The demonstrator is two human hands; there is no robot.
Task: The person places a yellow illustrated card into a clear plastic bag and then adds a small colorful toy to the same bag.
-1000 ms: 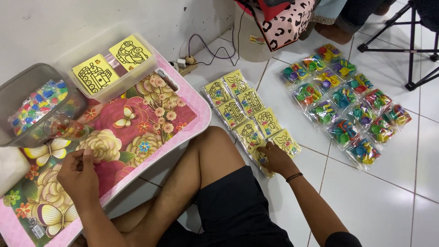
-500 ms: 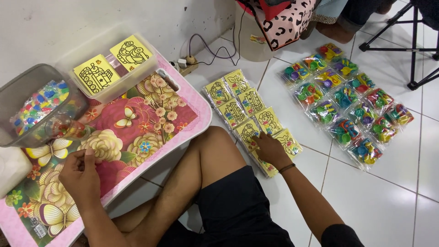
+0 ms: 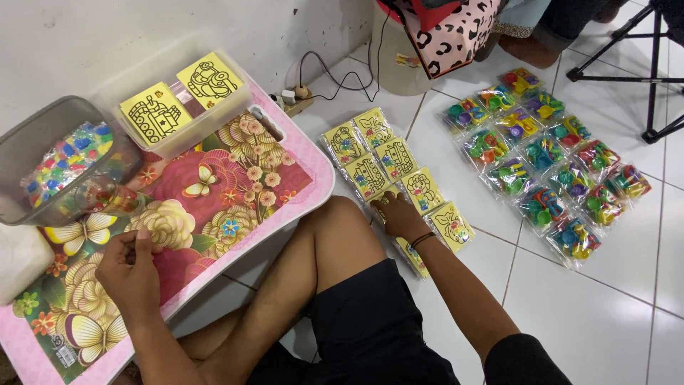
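Since a moment ago the right hand (image 3: 399,217) has slid left and now lies flat, fingers open, on the yellow packs (image 3: 388,167) laid in rows, while the left hand (image 3: 132,267) pinches something tiny over the tray (image 3: 299,167).

A low lap table (image 3: 299,192) fills the lower left of the frame, running from the bottom left corner up toward the centre. On its upper left end sits a bin (image 3: 43,142) holding small bagged pieces; just right of it, at the table's upper edge, stands a tray (image 3: 214,117) with two picture cards lying in it. The left hand (image 3: 132,271) rests on the table at lower left. Right of the table, at frame centre, card packets (image 3: 370,153) lie in rows on the floor (image 3: 605,314), with the right hand (image 3: 399,217) on their lower end. Toy packets (image 3: 541,153) lie in rows at upper right, well apart from the cards. A tripod leg (image 3: 652,78) stands at the upper right edge.
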